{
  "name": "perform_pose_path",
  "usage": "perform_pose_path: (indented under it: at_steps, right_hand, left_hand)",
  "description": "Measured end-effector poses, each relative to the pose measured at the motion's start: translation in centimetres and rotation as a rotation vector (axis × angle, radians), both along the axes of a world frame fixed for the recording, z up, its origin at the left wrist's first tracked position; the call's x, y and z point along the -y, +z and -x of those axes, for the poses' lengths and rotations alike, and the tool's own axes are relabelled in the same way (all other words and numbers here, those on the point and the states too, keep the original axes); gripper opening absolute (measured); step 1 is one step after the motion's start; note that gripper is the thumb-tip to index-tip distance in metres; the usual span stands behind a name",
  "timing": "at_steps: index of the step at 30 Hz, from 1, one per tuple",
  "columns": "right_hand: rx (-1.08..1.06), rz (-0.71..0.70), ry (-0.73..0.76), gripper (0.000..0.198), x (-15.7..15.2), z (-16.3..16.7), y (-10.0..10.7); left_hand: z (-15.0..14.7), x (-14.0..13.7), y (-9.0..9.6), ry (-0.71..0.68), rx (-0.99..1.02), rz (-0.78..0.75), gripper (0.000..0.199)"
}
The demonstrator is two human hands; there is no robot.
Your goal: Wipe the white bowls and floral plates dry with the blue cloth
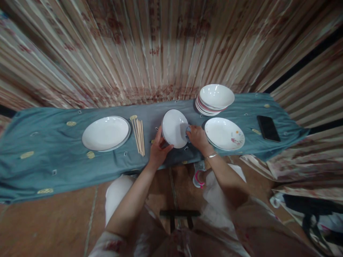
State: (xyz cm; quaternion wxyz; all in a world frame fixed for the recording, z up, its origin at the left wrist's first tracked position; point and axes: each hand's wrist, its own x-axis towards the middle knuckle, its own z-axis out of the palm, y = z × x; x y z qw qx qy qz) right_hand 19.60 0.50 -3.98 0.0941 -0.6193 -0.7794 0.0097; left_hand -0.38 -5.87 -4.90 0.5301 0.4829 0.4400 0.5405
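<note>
White bowl held between two hands, tableware ranged to either side

Backdrop: one patterned curtain [155, 53], hanging in folds behind the table.

Covering: one blue-green tablecloth [63, 160], draped over the long table.

Plates, left: white plates [107, 134], nested, probably to save room.

Plates, right: floral-printed plates [222, 132], stacked near the front edge, beside the right hand, within easy reach.

Bowl stack [216, 97]: several, nested upright behind the floral-printed plates, seemingly set back to leave the middle free.

White bowl [173, 129]: at the table's centre, before the person, its inside turned toward the viewer; whether it touches the cloth below cannot be told.

Left hand [158, 150]: thumb and fingers gripping the bowl's near-left rim, presumably to steady it.

Right hand [197, 137]: fingers bunched around a bluish cloth [188, 133] at the bowl's right rim, apparently pressing it there.

Smartphone [268, 128]: black, lying flat toward the right end, well apart from the crockery.

Chopsticks [140, 137]: a loose bundle, roughly parallel, between white plates and bowl.
</note>
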Motion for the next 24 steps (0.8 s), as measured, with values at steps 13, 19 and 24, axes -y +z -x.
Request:
perform_pose_path:
  at_steps: [13, 19, 24]
  right_hand:
    - [0.120, -0.031, 0.219, 0.023, 3.1, 1.1, 0.0]
    - [0.029, 0.007, 0.273, 0.021, 4.2, 2.0, 0.7]
    - [-0.098, -0.021, 0.323, 0.020, 4.9, 2.6, 1.2]
  left_hand:
    - [-0.1, 0.0, 0.2, -0.013, 0.009, -0.016, 0.108]
    - [-0.2, 0.1, 0.4, -0.006, 0.018, -0.011, 0.108]
    - [-0.2, 0.1, 0.6, -0.016, 0.016, -0.011, 0.107]
